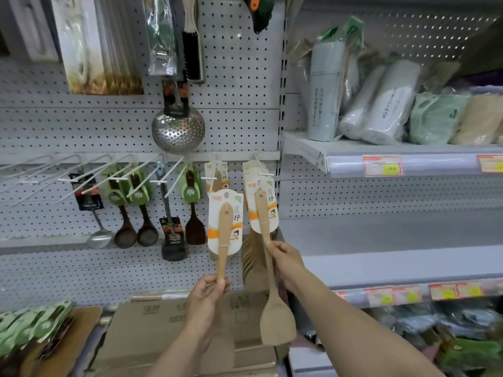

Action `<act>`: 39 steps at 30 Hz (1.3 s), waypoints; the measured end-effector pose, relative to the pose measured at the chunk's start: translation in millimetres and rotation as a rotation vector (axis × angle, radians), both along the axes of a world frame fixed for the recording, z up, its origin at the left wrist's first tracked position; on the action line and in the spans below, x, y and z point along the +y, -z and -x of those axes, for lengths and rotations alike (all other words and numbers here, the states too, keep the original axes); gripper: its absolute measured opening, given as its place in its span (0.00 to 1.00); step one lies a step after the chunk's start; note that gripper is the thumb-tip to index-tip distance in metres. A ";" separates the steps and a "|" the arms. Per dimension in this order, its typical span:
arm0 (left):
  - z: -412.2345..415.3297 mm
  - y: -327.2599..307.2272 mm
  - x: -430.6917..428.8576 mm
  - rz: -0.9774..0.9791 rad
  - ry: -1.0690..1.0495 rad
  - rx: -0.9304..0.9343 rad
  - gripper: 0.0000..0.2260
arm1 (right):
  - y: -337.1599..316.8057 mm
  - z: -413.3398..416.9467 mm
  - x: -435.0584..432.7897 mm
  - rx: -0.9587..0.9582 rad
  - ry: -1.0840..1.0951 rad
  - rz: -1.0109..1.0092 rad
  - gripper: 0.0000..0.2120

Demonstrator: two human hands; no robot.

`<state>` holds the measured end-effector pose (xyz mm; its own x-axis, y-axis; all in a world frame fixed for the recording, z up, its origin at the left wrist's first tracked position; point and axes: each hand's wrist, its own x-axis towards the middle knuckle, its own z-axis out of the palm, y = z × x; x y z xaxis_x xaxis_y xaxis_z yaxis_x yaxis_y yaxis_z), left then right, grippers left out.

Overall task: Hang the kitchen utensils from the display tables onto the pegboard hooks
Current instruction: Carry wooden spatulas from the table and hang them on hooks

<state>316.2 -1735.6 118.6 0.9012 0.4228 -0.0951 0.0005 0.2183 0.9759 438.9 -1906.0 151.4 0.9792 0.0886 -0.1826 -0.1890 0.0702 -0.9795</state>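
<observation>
left hand point(208, 297) – I am seeing it gripping the lower handle of a carded wooden spatula point(224, 227), held upright before the pegboard point(239, 77) | right hand point(283, 261) – it is pinching a second wooden spatula point(277, 319) at mid-handle, blade pointing down, top end overlapping the packs point(248, 189) hanging on the right hook point(261, 165) | cardboard box point(152, 330) is lying near, below both hands

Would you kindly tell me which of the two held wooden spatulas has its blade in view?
The right-hand spatula: its broad blade hangs below the right hand. The left-hand spatula shows only handle and card above the left hand.
</observation>
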 end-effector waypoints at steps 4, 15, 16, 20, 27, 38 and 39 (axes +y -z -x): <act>-3.6 -2.8 -7.5 0.009 0.039 -0.005 0.04 | -12.6 -16.5 5.7 0.066 0.025 0.003 0.12; -13.2 -17.0 -42.4 -0.025 0.114 -0.024 0.04 | -94.6 -3.7 -13.4 -0.299 0.042 -0.168 0.12; -14.1 -17.3 -46.1 -0.017 0.116 -0.023 0.04 | -99.0 -2.4 -10.8 -0.323 0.039 -0.153 0.09; -20.8 -14.1 -56.8 -0.013 0.150 -0.012 0.04 | -111.4 -5.8 -6.5 -0.356 0.122 -0.078 0.05; -33.5 -10.9 -60.8 -0.028 0.143 0.027 0.03 | -107.5 -17.1 -5.3 -0.276 0.181 -0.075 0.04; -93.1 -3.1 -47.0 -0.135 0.141 0.123 0.02 | -114.5 -48.0 3.5 -0.277 0.131 0.004 0.02; -99.2 -3.3 -46.4 -0.150 0.147 0.124 0.03 | -115.9 -49.8 3.1 -0.280 0.120 0.020 0.03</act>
<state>415.4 -1782.0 121.9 0.9395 0.3055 -0.1549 0.1436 0.0592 0.9879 488.8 -1902.9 267.3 0.9949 -0.0320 0.0958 0.0975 0.0561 -0.9937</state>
